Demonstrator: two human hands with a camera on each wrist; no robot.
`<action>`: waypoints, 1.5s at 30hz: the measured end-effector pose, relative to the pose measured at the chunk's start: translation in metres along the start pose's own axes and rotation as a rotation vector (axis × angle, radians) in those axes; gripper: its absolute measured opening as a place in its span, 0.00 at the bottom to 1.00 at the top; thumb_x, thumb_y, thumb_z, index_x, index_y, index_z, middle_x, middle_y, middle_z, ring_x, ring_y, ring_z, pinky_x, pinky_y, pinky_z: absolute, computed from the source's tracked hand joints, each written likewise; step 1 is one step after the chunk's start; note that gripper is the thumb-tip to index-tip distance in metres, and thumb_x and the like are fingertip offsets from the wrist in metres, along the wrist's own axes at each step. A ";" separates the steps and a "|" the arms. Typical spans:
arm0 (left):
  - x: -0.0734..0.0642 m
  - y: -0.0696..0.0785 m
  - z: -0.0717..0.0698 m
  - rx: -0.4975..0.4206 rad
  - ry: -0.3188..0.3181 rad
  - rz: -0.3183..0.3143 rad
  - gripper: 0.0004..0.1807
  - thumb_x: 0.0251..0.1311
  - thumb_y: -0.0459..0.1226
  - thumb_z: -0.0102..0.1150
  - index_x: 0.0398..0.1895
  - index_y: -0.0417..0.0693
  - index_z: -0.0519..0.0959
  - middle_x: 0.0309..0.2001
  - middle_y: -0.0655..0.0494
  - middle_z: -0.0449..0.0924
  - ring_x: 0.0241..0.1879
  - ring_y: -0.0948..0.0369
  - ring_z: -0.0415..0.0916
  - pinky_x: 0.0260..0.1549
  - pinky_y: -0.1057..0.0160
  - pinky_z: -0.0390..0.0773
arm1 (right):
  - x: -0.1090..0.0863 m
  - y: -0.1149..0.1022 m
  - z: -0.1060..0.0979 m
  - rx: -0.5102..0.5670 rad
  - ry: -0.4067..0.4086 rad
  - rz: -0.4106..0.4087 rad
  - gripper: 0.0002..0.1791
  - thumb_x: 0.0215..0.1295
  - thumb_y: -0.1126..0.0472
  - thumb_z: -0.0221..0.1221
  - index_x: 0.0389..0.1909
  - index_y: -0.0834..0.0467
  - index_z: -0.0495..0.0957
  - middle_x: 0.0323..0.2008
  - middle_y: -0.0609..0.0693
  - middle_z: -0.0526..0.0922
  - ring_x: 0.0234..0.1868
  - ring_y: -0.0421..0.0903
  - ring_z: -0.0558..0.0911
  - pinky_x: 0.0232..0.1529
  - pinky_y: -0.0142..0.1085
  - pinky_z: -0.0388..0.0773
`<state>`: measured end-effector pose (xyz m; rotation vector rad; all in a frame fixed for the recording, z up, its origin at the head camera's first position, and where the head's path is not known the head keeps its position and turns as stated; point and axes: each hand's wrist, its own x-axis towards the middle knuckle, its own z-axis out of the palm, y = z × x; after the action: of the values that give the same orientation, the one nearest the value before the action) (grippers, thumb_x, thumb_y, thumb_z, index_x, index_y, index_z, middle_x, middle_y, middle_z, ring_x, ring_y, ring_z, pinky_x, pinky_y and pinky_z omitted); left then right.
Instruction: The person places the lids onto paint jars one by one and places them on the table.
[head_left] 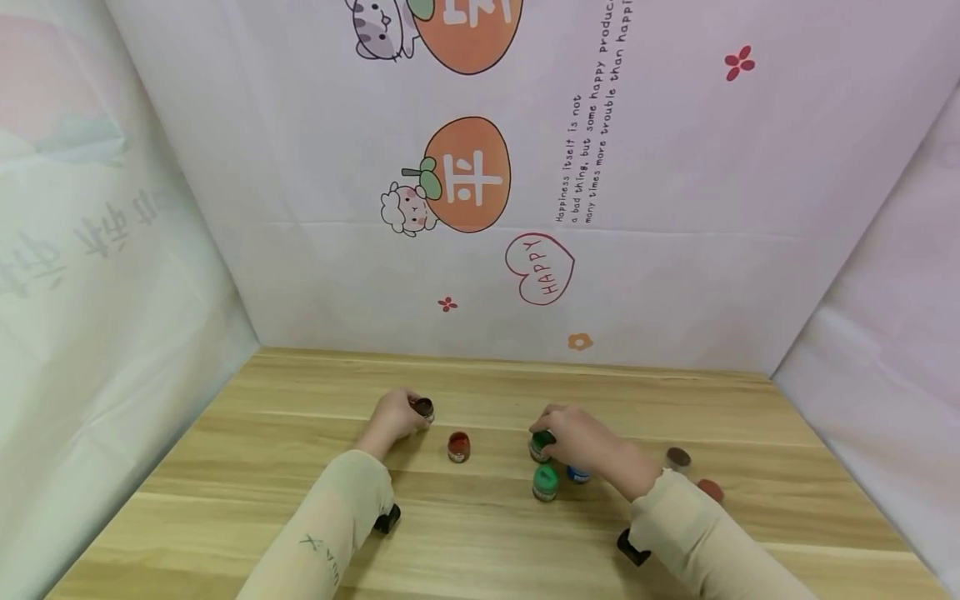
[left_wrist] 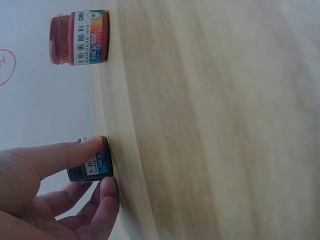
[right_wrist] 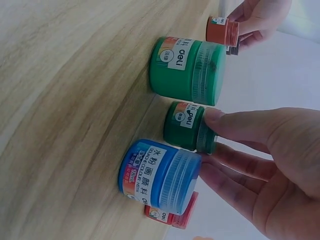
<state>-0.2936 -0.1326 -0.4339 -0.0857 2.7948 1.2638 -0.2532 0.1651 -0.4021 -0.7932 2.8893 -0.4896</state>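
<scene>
My left hand [head_left: 395,417] holds a small dark paint jar [head_left: 424,409], its top open, standing on the table with thumb and fingers on opposite sides [left_wrist: 97,162]. Beside it stands an uncovered reddish-brown paint jar [head_left: 459,447]. Farther right, my right hand [head_left: 581,437] pinches the lidded top of a dark green paint jar [right_wrist: 185,125] between thumb and fingers. A lighter green paint jar [head_left: 545,483] and a blue paint jar [head_left: 578,474], both lidded, stand close by. Behind the blue one, the right wrist view shows a red jar [right_wrist: 159,214], partly hidden.
Two round lids, one dark brown [head_left: 678,457] and one reddish-brown [head_left: 710,490], lie on the wooden table [head_left: 465,550] by the right forearm. A printed white sheet [head_left: 660,292] rises at the table's back, with pale sheets on both sides.
</scene>
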 end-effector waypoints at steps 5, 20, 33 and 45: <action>0.000 -0.001 0.000 0.019 0.007 -0.001 0.24 0.55 0.28 0.74 0.53 0.27 0.78 0.49 0.35 0.81 0.53 0.41 0.78 0.54 0.48 0.78 | 0.000 0.000 0.000 0.004 -0.002 -0.002 0.18 0.60 0.71 0.71 0.52 0.66 0.85 0.49 0.57 0.82 0.47 0.54 0.84 0.46 0.45 0.83; -0.006 -0.002 -0.004 -0.034 0.016 -0.005 0.23 0.58 0.31 0.74 0.55 0.31 0.78 0.52 0.37 0.80 0.54 0.43 0.77 0.52 0.47 0.78 | -0.006 0.002 -0.021 0.073 0.046 -0.061 0.16 0.67 0.67 0.67 0.54 0.65 0.84 0.49 0.58 0.85 0.35 0.41 0.81 0.34 0.35 0.80; -0.009 -0.001 -0.003 -0.080 0.071 0.023 0.25 0.57 0.32 0.73 0.57 0.30 0.78 0.51 0.37 0.81 0.52 0.43 0.79 0.51 0.46 0.80 | -0.025 0.025 -0.034 0.132 0.133 -0.052 0.17 0.70 0.66 0.63 0.57 0.66 0.82 0.44 0.55 0.86 0.35 0.39 0.82 0.37 0.38 0.82; -0.015 -0.003 -0.004 -0.114 0.115 0.044 0.21 0.59 0.31 0.72 0.54 0.31 0.80 0.48 0.40 0.83 0.50 0.44 0.80 0.51 0.46 0.79 | -0.048 0.059 -0.047 0.099 0.192 -0.014 0.14 0.68 0.68 0.64 0.54 0.65 0.85 0.49 0.59 0.86 0.39 0.47 0.84 0.36 0.41 0.84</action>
<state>-0.2790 -0.1370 -0.4321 -0.1077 2.8318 1.4735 -0.2489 0.2507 -0.3763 -0.7931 3.0053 -0.7427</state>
